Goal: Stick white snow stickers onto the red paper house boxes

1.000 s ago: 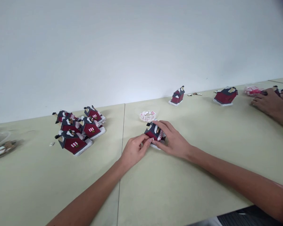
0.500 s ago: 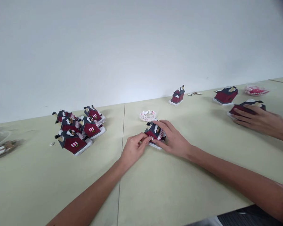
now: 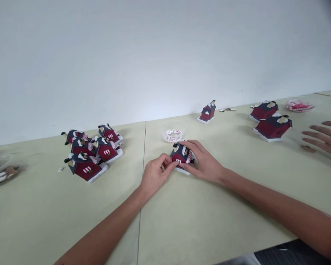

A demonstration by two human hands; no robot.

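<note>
A small red wooden house with a dark, snow-patched roof stands on the table between my hands. My right hand is wrapped round its right side, fingers over the roof and thumb low at the front. From the left, my left hand has its fingers curled, with the index finger at the wall's left edge and the thumb tip against the wall by a red-and-white striped window piece. Just behind the house lies a clear dish of small striped pieces.
Several similar houses cluster at left, near a clear tray of small parts. One house stands by the wall; two more houses are at right, beside another person's hand. A bag of red-and-white pieces lies behind.
The other person's hand has let go of the right-hand house and drawn away right; that house now sits farther left. My hands have barely shifted, and the striped window piece shows more clearly.
</note>
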